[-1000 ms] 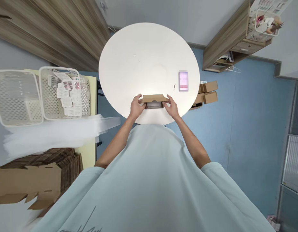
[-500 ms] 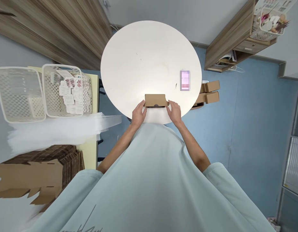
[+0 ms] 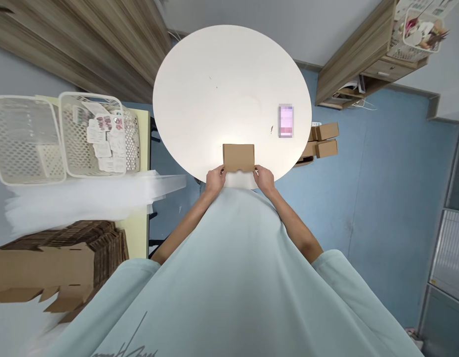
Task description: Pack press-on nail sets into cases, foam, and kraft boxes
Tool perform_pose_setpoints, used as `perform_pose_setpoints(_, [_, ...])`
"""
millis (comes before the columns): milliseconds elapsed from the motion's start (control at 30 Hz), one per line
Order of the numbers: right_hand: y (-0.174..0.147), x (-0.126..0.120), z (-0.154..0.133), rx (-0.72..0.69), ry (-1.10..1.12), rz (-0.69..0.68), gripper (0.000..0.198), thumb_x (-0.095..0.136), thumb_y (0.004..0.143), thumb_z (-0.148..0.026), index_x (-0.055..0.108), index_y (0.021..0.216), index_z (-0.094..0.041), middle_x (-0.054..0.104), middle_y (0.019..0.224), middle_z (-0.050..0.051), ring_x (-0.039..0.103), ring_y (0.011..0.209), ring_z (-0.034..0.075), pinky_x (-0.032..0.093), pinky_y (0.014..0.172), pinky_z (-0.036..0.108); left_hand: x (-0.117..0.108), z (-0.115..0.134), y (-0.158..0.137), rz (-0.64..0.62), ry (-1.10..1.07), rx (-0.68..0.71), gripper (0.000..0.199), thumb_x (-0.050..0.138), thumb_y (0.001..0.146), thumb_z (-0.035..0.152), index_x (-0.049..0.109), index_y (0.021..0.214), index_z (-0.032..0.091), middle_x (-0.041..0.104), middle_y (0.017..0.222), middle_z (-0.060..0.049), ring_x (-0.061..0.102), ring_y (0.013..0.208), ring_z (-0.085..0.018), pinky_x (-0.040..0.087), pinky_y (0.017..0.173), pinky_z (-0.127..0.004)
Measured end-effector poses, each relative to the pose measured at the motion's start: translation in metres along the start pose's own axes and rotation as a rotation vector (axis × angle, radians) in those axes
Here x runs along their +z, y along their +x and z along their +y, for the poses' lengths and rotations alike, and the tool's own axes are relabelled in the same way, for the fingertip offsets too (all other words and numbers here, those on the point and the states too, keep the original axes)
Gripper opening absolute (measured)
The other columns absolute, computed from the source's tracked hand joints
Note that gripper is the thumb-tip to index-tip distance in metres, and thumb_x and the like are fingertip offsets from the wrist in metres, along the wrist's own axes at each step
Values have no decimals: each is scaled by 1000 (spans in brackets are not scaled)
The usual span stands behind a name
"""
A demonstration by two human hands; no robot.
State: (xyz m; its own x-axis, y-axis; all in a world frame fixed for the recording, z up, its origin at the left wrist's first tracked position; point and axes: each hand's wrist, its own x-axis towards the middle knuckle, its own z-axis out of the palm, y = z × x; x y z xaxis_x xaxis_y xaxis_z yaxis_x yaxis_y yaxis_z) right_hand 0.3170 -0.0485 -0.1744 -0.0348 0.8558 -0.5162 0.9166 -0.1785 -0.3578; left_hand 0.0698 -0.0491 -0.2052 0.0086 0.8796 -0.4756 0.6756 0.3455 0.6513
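Note:
A small brown cardboard box (image 3: 238, 157) lies near the close edge of the round white table (image 3: 229, 74), its lid lying over the top with a small notch in the near edge. At the near left corner, my left hand (image 3: 215, 181) grips the box between thumb and fingers. My right hand (image 3: 265, 179) pinches the opposite near corner in the same way. The inside of the box is hidden beneath the lid.
A phone (image 3: 286, 120) lies on the table's right side. To the left, a side table (image 3: 138, 233) bears a basket of printed cards (image 3: 93, 173), white sheets (image 3: 84, 198) and stacked flat cartons (image 3: 71, 263). Several small boxes (image 3: 327, 148) sit beyond the table's right edge.
The lid has come down toward me, and its top now shows as a wider panel. Both hands have drawn slightly nearer to me and closed at the near corners.

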Motion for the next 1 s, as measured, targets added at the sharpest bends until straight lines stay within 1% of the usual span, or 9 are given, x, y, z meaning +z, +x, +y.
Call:
perform_pose_setpoints(67, [0,4,2,3,-8,-10,38,53,113,-19,70,147,-20,81,141,12,77,124,33,58,106,43,4,-3,2,4,-39,-32,46,62,98,17,81,139,24,86,124,-10,80,117,-33,58,106,-41])
perform_pose_setpoints(167, [1,10,5,-9,8,-17,37,62,112,-28,69,147,-19,79,145,13,76,128,35,57,109,44,11,-6,4,22,-171,-82,54,66,92,9,77,144,18,83,136,-13,78,130,-30,58,114,-39])
perform_pose_setpoints(267, [2,16,9,5,57,-5,34,59,115,-32,68,145,-21,79,145,11,76,129,33,57,108,43,18,-7,6,57,-296,-140,59,65,95,7,67,154,11,78,147,-18,75,138,-25,56,119,-36])
perform_pose_setpoints(333, [3,21,11,45,117,-5,31,52,116,-27,68,143,-23,81,142,10,77,128,31,58,106,42,21,-7,7,72,-305,-175,59,63,98,6,62,157,9,77,147,-19,74,140,-25,54,123,-36])
perform_pose_setpoints(433, [8,27,15,107,224,-6,28,51,114,-24,68,137,-25,82,137,9,79,124,27,59,103,39,24,-7,10,83,-256,-196,57,63,99,6,64,156,8,78,145,-19,72,143,-26,51,127,-39])
perform_pose_setpoints(567, [17,32,19,126,309,20,26,53,112,-25,69,133,-25,82,137,9,80,120,24,60,102,38,25,-9,14,104,-220,-172,55,62,99,7,68,153,12,79,144,-17,73,141,-29,51,127,-43])
perform_pose_setpoints(767, [31,33,15,151,405,23,34,57,108,-22,70,140,-18,82,138,13,82,116,22,61,108,35,23,-11,21,133,-204,-133,54,64,95,8,71,148,14,79,143,-19,76,135,-33,54,124,-49])
perform_pose_setpoints(867, [35,33,12,156,384,15,32,57,108,-23,75,134,-19,83,136,11,81,118,24,61,108,37,22,-11,24,148,-203,-102,54,63,93,10,73,146,17,81,140,-15,77,133,-32,56,120,-48])
perform_pose_setpoints(1000, [39,33,10,159,312,6,37,55,109,-26,75,139,-23,85,130,9,79,121,28,61,107,40,20,-11,27,116,-161,-100,54,62,93,10,73,146,19,81,141,-14,80,124,-32,58,115,-47])
